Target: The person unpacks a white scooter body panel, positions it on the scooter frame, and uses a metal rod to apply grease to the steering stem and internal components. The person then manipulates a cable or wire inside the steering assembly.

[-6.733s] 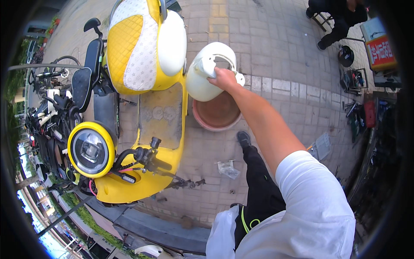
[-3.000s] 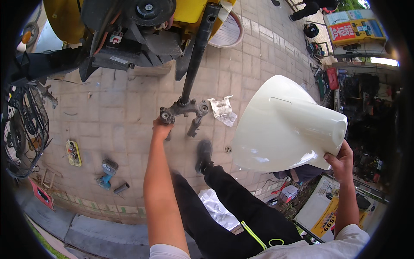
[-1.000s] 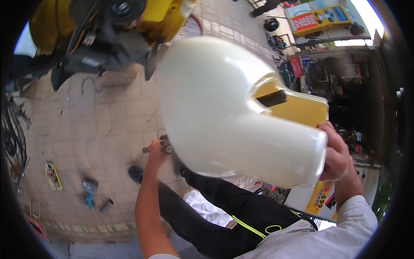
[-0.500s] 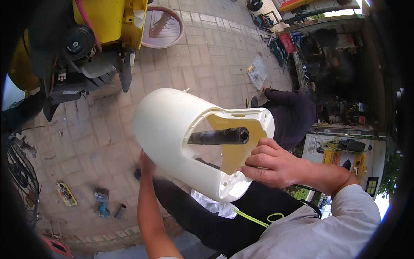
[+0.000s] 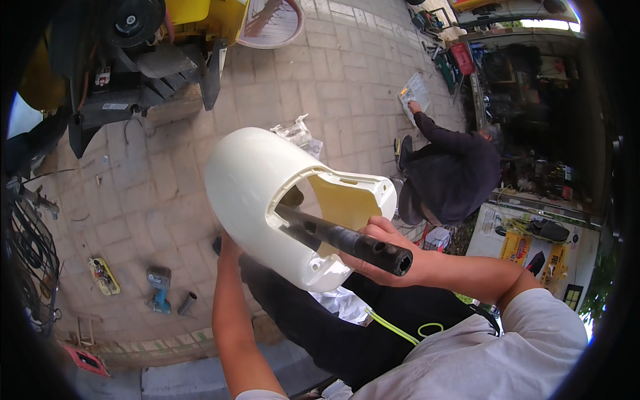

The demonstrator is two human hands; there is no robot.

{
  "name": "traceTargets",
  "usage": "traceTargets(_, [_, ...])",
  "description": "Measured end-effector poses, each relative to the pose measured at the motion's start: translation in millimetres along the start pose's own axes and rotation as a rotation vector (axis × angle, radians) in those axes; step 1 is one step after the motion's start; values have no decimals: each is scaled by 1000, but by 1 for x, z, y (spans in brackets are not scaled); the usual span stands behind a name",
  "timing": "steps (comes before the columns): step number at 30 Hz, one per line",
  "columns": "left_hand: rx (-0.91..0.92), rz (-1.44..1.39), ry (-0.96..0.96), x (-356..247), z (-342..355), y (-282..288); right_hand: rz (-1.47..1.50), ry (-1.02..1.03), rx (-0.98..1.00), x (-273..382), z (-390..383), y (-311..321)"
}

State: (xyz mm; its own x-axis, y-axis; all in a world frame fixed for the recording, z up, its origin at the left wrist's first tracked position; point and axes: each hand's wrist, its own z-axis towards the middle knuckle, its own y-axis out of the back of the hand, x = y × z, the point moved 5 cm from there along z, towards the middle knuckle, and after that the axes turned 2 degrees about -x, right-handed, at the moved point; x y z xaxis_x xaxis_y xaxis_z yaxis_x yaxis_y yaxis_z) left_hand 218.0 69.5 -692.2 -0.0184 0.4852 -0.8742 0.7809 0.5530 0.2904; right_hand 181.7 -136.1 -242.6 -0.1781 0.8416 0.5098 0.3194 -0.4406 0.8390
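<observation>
In front of me is a glossy cream-white plastic fender [image 5: 250,177], a rounded shell with a wide cut-out on its right side. A black metal tube [image 5: 347,240] runs through this opening and sticks out toward the lower right. My right hand [image 5: 388,233] is closed at the fender's right edge, partly behind the tube; its fingertips are partly hidden. Against the lower left side of the fender is my left hand [image 5: 230,247], with its fingers out of sight behind the shell. White and clear crumpled plastic [image 5: 341,303] shows below the fender.
A blue cordless drill [image 5: 159,290] and a short dark tube [image 5: 187,303] lie on the paving, lower left. A yellow-and-black machine [image 5: 153,73] stands upper left. A co-worker [image 5: 450,167] crouches on the right by a clear parts case [image 5: 415,93]. A white bracket-like part [image 5: 293,132] shows beyond the fender.
The black tube now reaches farther out of the opening, toward the lower right. The fender has shifted slightly left, and my right hand with it. The co-worker's arm now extends to the parts case.
</observation>
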Motion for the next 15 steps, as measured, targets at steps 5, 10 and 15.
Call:
traceTargets(5, [-19, 166, -73, 8, -18, 2, 15, -41, -24, 7, -12, -40])
traceTargets(10, [-40, -24, -50, -14, -16, 19, 33, -70, -62, 14, -19, -62])
traceTargets(15, [-32, 77, -17, 16, -26, 11, 24, -84, -16, 18, -19, -73])
